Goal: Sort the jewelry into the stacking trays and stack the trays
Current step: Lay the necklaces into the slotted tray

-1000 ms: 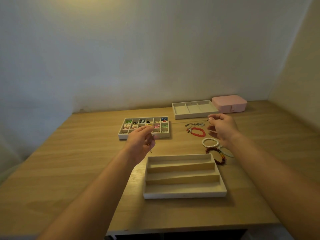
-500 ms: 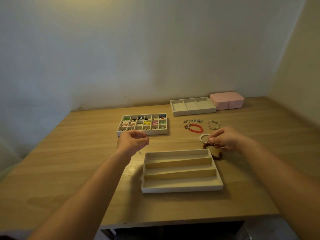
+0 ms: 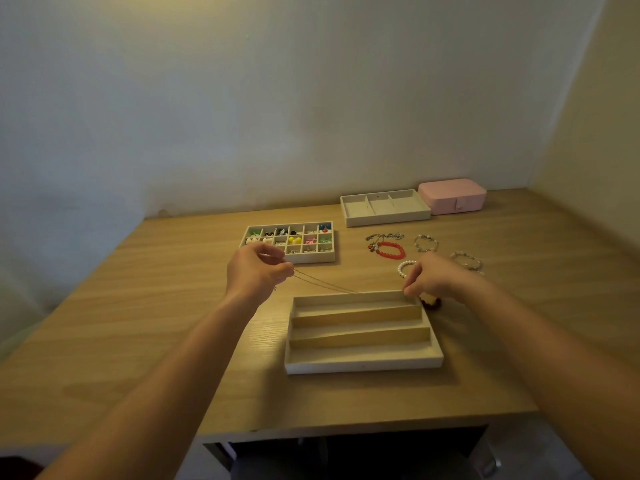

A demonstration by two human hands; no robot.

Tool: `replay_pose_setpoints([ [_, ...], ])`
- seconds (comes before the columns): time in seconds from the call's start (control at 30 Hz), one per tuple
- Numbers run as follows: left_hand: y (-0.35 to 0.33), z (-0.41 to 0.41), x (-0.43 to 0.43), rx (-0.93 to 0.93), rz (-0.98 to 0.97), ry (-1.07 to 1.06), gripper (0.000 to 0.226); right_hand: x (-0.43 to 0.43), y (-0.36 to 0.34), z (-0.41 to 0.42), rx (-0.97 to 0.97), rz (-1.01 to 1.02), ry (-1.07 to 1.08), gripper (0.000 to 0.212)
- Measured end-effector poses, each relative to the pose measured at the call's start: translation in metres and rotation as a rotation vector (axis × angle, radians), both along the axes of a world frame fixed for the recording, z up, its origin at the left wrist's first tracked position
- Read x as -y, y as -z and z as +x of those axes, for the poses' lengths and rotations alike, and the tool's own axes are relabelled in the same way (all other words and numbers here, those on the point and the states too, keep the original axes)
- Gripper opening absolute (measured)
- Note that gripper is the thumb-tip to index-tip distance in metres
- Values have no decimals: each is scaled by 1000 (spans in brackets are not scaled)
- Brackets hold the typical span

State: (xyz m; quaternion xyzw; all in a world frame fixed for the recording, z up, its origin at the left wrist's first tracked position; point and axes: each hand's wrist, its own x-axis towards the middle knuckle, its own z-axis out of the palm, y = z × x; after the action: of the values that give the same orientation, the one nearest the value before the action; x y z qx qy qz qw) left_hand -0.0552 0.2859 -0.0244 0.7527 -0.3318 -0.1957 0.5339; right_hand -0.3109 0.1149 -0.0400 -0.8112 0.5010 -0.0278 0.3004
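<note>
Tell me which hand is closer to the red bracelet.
Right. The right hand, pinching a thin chain, is just in front of the red bracelet; the left hand, pinching the chain's other end, is far to its left.

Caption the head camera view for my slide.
Left hand and right hand stretch a thin chain over the far edge of the long-slot tray; bracelets lie on the desk.

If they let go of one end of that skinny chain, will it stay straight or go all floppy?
Probably floppy: the thin chain looks straight only because the left hand and right hand pinch its ends and pull. It is so fine that it likely weighs very little. Dropped, it may bunch up in the long tray.
</note>
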Motion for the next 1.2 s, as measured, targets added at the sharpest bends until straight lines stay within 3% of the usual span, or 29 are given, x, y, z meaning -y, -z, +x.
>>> replay_pose_setpoints([
  [0.53,-5,-17,3,131,6,86,21,-10,23,6,-81,-155,147,4],
  [0.77,9,-20,10,182,83,126,22,-15,27,8,-88,-206,229,16],
  [1.2,16,-22,15,342,175,195,23,-12,20,12,53,-164,235,4],
])
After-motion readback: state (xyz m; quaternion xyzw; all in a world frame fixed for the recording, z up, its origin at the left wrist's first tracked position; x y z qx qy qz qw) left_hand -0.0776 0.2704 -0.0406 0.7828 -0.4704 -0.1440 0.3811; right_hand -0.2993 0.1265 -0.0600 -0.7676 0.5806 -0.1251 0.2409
